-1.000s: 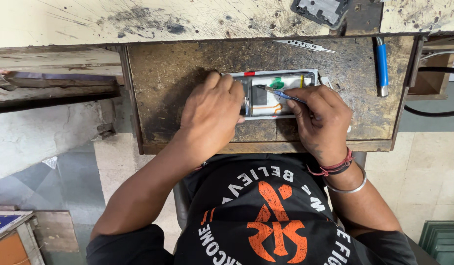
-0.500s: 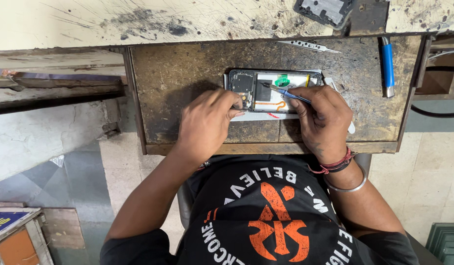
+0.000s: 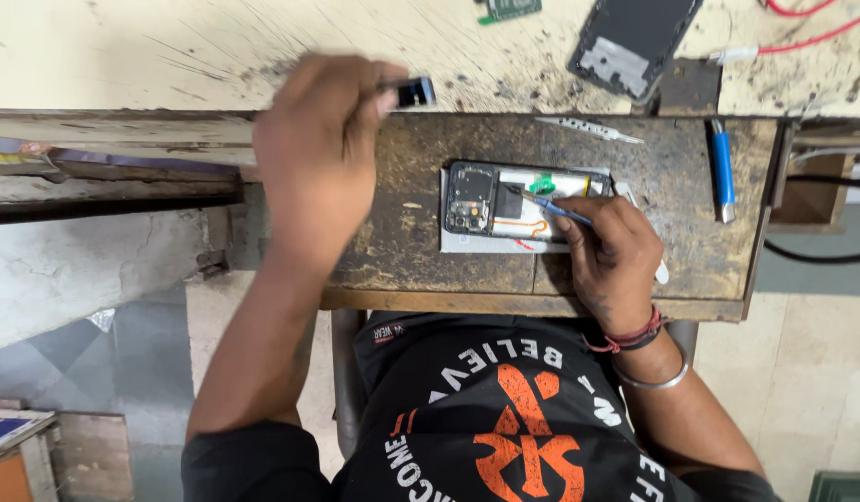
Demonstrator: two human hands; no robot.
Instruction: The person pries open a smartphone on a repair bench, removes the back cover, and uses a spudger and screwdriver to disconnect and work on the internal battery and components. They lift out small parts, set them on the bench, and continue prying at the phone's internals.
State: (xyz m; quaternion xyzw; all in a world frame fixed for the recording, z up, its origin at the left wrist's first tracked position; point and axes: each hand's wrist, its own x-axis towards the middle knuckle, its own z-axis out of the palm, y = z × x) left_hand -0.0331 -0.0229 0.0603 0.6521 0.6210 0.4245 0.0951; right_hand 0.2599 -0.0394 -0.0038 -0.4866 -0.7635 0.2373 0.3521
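On the scarred workbench (image 3: 635,270), one opened phone (image 3: 528,201); right hand (image 3: 611,256) grips a screwdriver (image 3: 553,206), left hand (image 3: 323,139) pinches a small part (image 3: 415,92).

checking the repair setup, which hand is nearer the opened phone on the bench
Right. The right hand rests at the opened phone, holding a thin blue tool over it. The left hand is raised up and off to its left, pinching a small dark part.
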